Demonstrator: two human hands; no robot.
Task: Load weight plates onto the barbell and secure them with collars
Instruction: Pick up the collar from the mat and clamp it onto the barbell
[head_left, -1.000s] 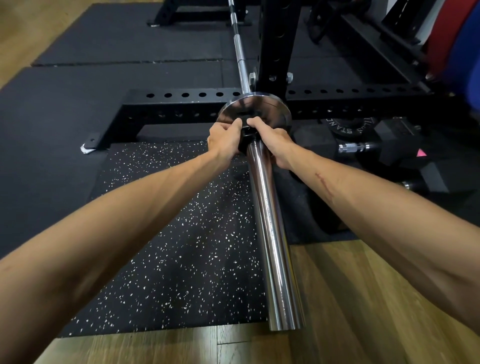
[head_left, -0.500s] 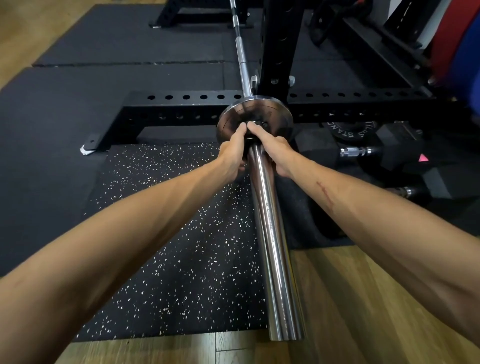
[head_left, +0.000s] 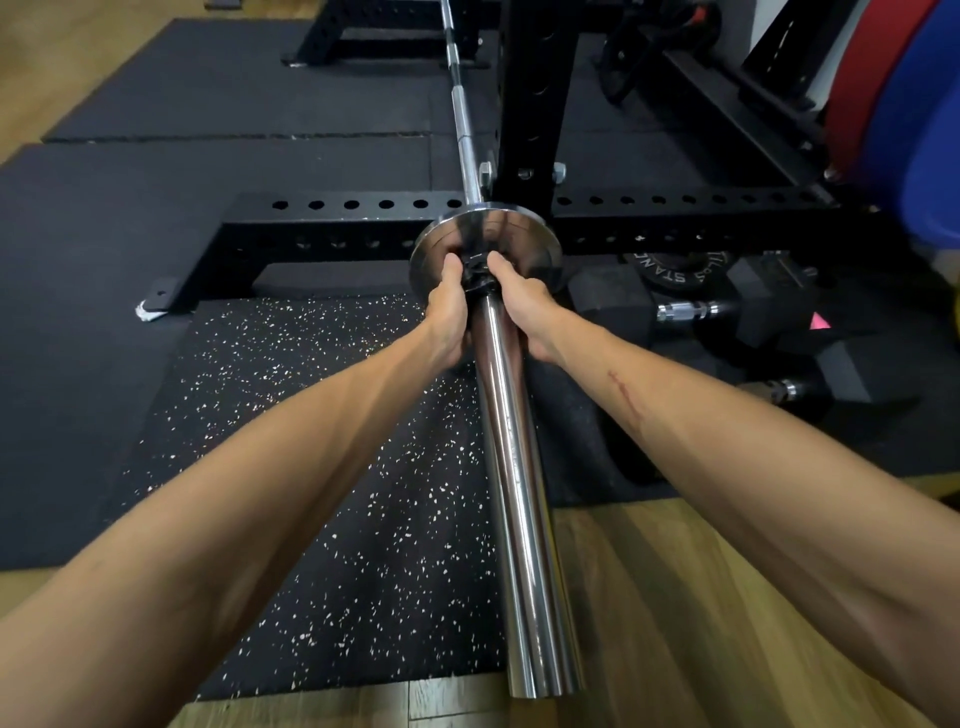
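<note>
Both arms reach out straight along the chrome sleeve (head_left: 519, 493), one each side. Left hand (head_left: 451, 317) and right hand (head_left: 524, 306) grip the black collar (head_left: 475, 273), fingers curled round it. Collar sits tight against the chrome plate (head_left: 488, 236), rack (head_left: 332, 223) behind.

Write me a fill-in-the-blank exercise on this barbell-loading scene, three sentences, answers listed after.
1. Both hands, left hand and right hand, grip the black ____ on the barbell sleeve.
2. The collar sits against a shiny ____ plate.
3. Under the sleeve lies a black mat with white ____.

Missing words: collar; chrome; speckles
</note>
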